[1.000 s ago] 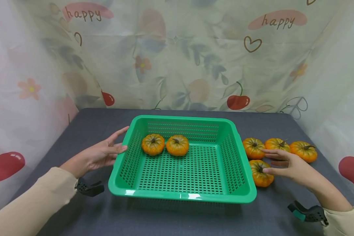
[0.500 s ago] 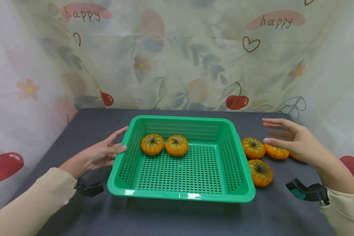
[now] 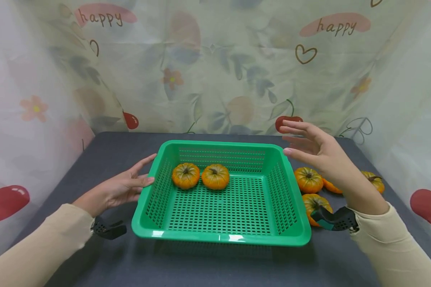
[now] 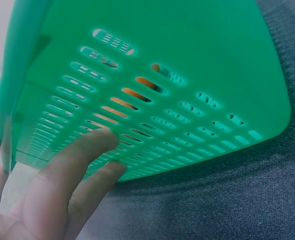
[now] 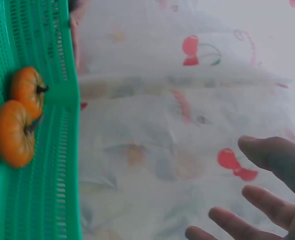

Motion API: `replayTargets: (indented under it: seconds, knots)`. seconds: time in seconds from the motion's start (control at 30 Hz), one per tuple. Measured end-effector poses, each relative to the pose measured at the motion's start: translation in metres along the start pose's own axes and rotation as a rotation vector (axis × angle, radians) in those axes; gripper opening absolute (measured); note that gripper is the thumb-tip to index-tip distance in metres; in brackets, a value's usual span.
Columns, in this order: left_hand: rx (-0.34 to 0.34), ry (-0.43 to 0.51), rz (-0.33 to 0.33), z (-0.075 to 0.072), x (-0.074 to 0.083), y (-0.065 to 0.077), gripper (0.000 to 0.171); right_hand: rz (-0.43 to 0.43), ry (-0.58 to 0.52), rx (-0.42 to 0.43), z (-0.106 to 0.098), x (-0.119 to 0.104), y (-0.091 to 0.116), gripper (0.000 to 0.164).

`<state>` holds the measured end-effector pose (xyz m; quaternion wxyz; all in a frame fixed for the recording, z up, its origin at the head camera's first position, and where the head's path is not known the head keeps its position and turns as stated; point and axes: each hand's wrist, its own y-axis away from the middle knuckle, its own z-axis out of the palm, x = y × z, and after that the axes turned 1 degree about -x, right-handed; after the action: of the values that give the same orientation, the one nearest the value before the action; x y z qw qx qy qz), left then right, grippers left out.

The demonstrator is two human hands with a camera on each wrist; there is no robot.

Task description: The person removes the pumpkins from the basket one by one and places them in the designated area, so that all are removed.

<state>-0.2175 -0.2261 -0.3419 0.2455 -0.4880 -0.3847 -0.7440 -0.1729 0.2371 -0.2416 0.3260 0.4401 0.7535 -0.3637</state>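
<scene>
A green perforated plastic basket (image 3: 220, 238) stands in the middle of the head view. Inside it, two small orange pumpkins (image 3: 185, 176) sit side by side towards the back left. My left hand (image 3: 123, 187) rests against the basket's left side, thumb at the rim; the left wrist view shows fingers (image 4: 82, 160) touching the slotted outer wall. Over the basket's back right corner hovers my right hand (image 3: 317, 149), fingers spread and holding nothing. Beneath that arm, several more pumpkins (image 3: 308, 180) lie against and beyond the basket's right side, partly hidden by the wrist.
A dark grey cloth (image 3: 215, 265) covers the table. A pale printed curtain (image 3: 215, 79) hangs behind and at both sides. Each wrist wears a black strap, the right one (image 3: 335, 219) in front of a pumpkin.
My right hand has risen off the pumpkins on the right and moved left and up, to the basket's back right corner. The left hand, basket and pumpkins have stayed put.
</scene>
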Motion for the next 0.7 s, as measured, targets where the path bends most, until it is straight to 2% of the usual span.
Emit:
replayTargets:
  seconds: [0.27,0.5,0.7]
  knots:
    - [-0.001,0.001,-0.001,0.000,0.001,0.000,0.087,0.003,-0.064,-0.046,0.029,-0.001,-0.028,0.055]
    - [0.001,0.001,0.002,0.000,0.000,0.000,0.087,0.016,-0.088,-0.089,0.054,0.006,-0.057,0.058]
    - [0.006,-0.001,0.001,0.000,-0.001,0.000,0.087,0.043,-0.095,-0.159,0.081,0.018,-0.076,0.058]
